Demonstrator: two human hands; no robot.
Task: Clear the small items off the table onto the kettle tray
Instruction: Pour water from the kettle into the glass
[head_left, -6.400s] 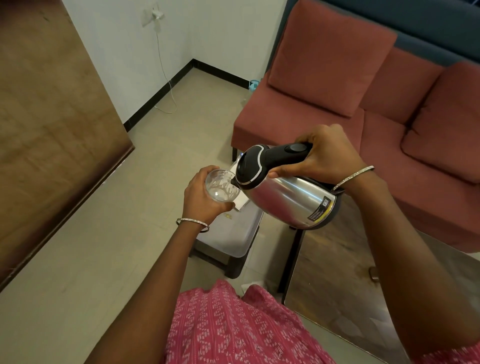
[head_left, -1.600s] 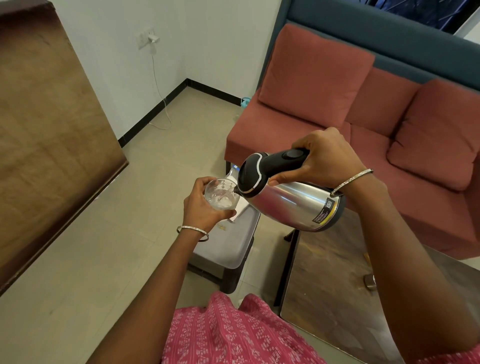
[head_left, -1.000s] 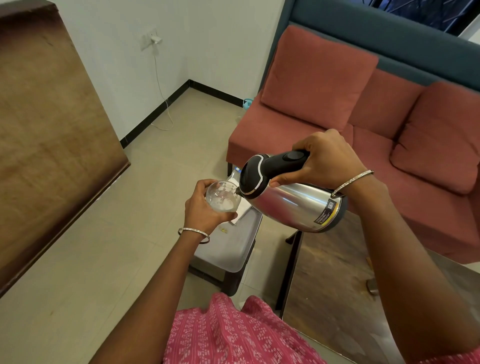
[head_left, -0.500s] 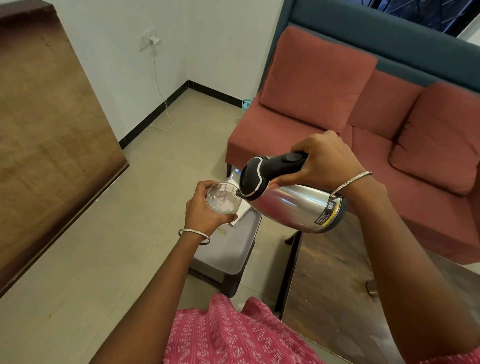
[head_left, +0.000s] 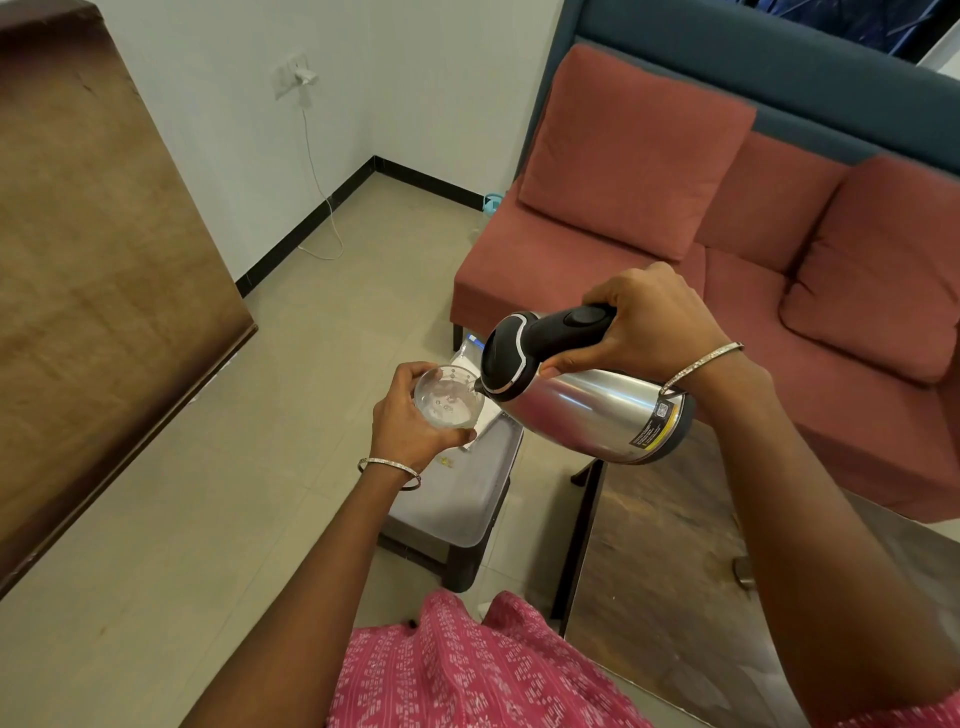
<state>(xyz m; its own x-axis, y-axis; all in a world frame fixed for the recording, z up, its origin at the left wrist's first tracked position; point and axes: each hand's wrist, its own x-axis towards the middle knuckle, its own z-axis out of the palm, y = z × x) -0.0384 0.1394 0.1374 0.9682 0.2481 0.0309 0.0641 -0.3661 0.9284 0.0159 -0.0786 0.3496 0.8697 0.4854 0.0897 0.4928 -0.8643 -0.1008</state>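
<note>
Kettle tray (head_left: 457, 519), pale grey and set on a dark stool (head_left: 460, 571), stands beside the bench (head_left: 665, 571), at about six o'clock from the left hand (head_left: 410, 421) and well below it. That hand wraps its fingers round a clear glass (head_left: 447, 397), held upright with its mouth toward the camera. The right hand (head_left: 649, 332) grips the black handle of a steel kettle (head_left: 597, 410), which is tipped toward nine o'clock so that the spout meets the glass rim; whether water runs I cannot tell. The glass looks light, hard and brittle, and is likely wet, so I judge it best held round the wall under the rim, as now, and set down gently. The kettle is the heavy piece, smooth-sided and perhaps hot, so the handle is the only sound hold. On the bench, at four o'clock from the kettle, a small dark item (head_left: 744, 571) lies apart from both hands, too small to name. A white slip (head_left: 491, 418) rests at the tray's twelve o'clock end.
</note>
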